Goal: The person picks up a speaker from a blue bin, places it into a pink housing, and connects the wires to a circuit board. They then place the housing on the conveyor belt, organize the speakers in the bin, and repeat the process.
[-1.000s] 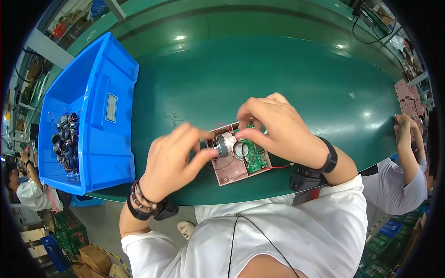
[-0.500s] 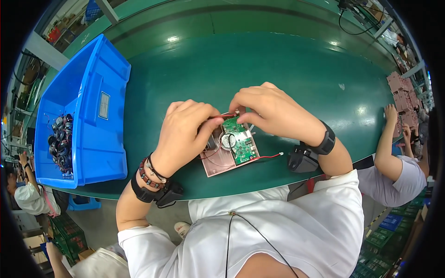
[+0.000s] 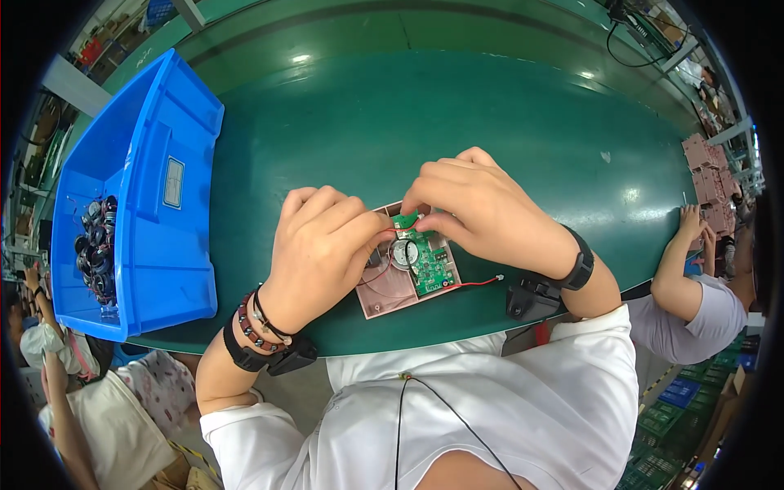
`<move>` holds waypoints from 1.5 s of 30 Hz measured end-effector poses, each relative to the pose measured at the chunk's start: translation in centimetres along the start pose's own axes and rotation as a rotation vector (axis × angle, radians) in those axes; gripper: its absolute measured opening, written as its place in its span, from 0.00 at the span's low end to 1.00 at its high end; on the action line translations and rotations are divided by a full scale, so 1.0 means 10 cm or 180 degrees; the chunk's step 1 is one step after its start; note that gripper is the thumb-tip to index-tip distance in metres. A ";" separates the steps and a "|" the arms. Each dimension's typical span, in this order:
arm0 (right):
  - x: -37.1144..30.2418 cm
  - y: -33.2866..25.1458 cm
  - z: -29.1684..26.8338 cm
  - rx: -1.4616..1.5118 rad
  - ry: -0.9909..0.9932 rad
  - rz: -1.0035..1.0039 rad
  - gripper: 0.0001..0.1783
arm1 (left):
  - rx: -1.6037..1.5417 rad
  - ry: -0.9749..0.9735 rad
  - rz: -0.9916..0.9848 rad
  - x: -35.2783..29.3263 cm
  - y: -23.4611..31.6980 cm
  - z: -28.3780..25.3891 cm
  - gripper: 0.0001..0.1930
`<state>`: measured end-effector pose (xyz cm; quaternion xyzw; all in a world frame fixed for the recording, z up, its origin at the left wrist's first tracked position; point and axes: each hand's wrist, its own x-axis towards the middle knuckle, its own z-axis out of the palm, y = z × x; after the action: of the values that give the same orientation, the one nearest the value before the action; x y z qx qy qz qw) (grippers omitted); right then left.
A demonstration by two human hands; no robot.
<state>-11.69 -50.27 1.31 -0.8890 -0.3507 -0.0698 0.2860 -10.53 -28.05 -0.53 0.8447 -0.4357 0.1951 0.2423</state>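
A pink plastic housing [image 3: 382,304] lies on the green table before me. Inside it are a green circuit board [image 3: 433,260] and a round silvery part [image 3: 403,254] with a black wire looped across it. My left hand [image 3: 325,249] pinches a red wire [image 3: 402,229] above the housing's far left side. Close by, the thumb and forefinger of my right hand [image 3: 482,214] are closed on the wire's other end, over the board's far edge; its tip is hidden by my fingers. A second red wire with a white connector [image 3: 500,278] trails out over the housing's right side.
At the left of the table [image 3: 539,114] stands a tall blue bin [image 3: 175,269] holding several round black parts with wires [image 3: 96,253]. Pink housings [image 3: 709,175] are stacked at the far right, near a co-worker's hands [image 3: 694,224]. Another person sits at the lower left.
My right hand's fingertips have moved slightly nearer, over the board. The red wire between my hands now crosses lower, over the board. The view has shifted a little.
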 end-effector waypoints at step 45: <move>0.01 0.12 0.41 -0.0249 0.0358 -0.0080 0.10 | -0.1547 -0.1379 -0.0852 -0.25 -0.40 0.09 0.34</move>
<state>-11.13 -48.69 -2.62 -0.8897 -0.3423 -0.1369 0.2693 -8.47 -24.97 -3.55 0.8337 -0.3961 -0.1315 0.3616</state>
